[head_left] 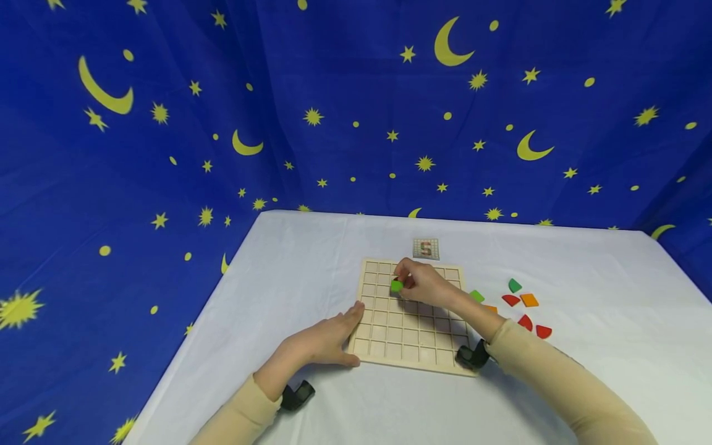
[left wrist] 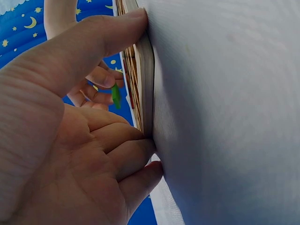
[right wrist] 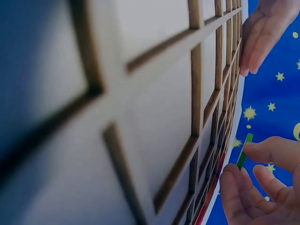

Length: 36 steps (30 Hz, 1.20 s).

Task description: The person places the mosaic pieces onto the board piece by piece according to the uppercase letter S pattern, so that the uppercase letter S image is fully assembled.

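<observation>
My right hand [head_left: 425,284] pinches a light green tile [head_left: 396,286] between thumb and fingers. It is over the far part of a wooden grid board [head_left: 410,337], and in the right wrist view the green tile [right wrist: 245,151] stands on edge, apart from the board. A red piece [right wrist: 209,197] lies in the grid close to it; the right hand largely hides that spot in the head view. My left hand [head_left: 328,339] touches the board's left edge, its fingers extended along the side and its thumb at the near corner.
Behind the board lies a small pattern card [head_left: 426,249] with a reddish figure. To the right are several loose pieces, including a dark green quarter-circle [head_left: 514,285], an orange square [head_left: 529,300] and a red quarter-circle [head_left: 544,332]. A blue starry curtain [head_left: 345,148] hangs beyond the white table [head_left: 289,272].
</observation>
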Motion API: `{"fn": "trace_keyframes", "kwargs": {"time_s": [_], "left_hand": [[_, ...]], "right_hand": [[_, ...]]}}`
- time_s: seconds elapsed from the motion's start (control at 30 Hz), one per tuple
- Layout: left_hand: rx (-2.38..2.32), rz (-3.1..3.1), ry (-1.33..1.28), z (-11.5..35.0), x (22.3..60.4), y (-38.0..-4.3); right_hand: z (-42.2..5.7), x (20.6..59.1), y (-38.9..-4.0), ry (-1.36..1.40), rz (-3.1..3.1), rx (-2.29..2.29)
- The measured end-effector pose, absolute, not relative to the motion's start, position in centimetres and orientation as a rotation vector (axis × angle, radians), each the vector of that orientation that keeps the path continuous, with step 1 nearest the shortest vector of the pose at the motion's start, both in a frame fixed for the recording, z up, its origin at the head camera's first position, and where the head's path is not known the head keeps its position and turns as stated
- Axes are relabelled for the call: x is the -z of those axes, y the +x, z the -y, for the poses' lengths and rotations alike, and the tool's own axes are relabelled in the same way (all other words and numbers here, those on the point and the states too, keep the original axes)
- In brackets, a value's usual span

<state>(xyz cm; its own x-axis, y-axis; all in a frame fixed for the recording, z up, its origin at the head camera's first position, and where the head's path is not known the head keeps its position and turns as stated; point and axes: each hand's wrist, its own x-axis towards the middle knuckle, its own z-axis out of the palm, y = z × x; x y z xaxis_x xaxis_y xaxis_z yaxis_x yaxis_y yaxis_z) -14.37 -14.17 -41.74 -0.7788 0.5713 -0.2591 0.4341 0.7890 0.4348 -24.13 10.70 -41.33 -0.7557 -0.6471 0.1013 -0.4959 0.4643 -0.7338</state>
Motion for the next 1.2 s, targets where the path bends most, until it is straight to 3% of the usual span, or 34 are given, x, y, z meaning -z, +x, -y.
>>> {"fn": "trace_keyframes", "kwargs": {"time_s": [1.2], "left_hand": [[-0.525, -2.592, 0.761, 14.1, 41.7, -14.3]], "right_hand": [[-10.2, 42.1, -24.0, -1.102, -2.658, 0.971]]}}
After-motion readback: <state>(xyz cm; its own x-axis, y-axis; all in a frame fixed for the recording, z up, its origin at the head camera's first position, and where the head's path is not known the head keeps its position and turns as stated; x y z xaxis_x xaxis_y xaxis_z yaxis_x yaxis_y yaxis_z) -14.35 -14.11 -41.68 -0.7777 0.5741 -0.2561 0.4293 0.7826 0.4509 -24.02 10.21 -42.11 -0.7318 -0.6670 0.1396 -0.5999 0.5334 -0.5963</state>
